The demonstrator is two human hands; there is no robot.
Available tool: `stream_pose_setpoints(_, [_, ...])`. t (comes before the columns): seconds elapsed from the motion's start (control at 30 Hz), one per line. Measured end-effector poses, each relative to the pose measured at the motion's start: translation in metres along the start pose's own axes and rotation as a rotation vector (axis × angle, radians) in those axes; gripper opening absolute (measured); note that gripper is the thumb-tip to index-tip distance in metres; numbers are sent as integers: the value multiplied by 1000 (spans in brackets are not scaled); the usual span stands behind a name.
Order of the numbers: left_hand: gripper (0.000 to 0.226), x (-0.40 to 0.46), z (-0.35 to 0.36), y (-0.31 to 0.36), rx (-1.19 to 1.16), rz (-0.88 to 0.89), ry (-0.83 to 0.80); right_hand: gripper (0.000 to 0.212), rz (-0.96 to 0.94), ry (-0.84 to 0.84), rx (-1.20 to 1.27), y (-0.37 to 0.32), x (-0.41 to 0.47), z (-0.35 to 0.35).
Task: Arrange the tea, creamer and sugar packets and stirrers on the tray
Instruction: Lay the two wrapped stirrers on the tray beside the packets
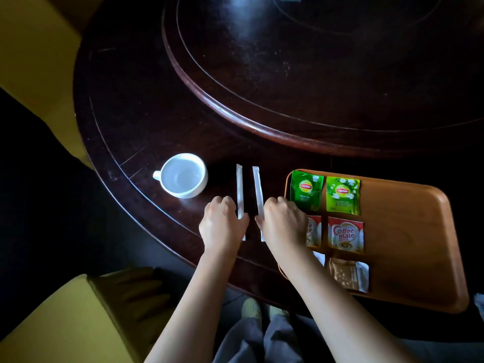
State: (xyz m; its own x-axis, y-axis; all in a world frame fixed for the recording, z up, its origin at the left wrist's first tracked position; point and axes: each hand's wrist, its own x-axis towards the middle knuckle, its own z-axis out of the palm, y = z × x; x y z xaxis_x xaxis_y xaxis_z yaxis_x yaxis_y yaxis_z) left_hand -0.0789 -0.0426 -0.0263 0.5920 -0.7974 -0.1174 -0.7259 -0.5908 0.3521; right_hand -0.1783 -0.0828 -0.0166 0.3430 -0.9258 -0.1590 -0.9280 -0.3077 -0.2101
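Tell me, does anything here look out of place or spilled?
Nothing is spilled. Only the two wrapped stirrers lie on the table, left of the tray holding the packets.

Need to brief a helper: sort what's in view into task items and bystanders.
Task items: wooden tray; two Lipton tea packets; Coffee-mate creamer packets; brown sugar packet; two wrapped stirrers, beside left hand and right hand.

Bystanders: white cup; raised turntable.
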Motion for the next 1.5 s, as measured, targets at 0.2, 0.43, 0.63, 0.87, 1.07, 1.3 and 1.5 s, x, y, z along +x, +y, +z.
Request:
stream_pose_setpoints(0.2, [10,8,-2,-7,5,-23,2,18,27,-32,-6,-13,3,3])
stream_pose_setpoints(0.43, [1,8,-6,-9,-134,-82,-74,18,28,-64,6,-16,5,5])
stream_pose_setpoints(0.63, [10,9,-15,-33,-422,-170,-132,15,29,-35,45,-15,-1,5])
stream_pose_setpoints(0.87, [16,-1,-11,-49,-620,-260,-205,9,59,-31,155,-16,-3,-7])
stream_pose_setpoints(1.07, [20,-7,-9,-55,-736,-307,-227,5,218,-136,804,2,-17,-15])
stream_pose_setpoints(1.3, [21,-9,-10,-57,-807,-317,-243,28,374,-27,1280,60,-51,-24])
stream_pose_setpoints(1.5, [18,-15,-8,-48,-763,-257,-222,20,531,153,1141,156,-73,-41])
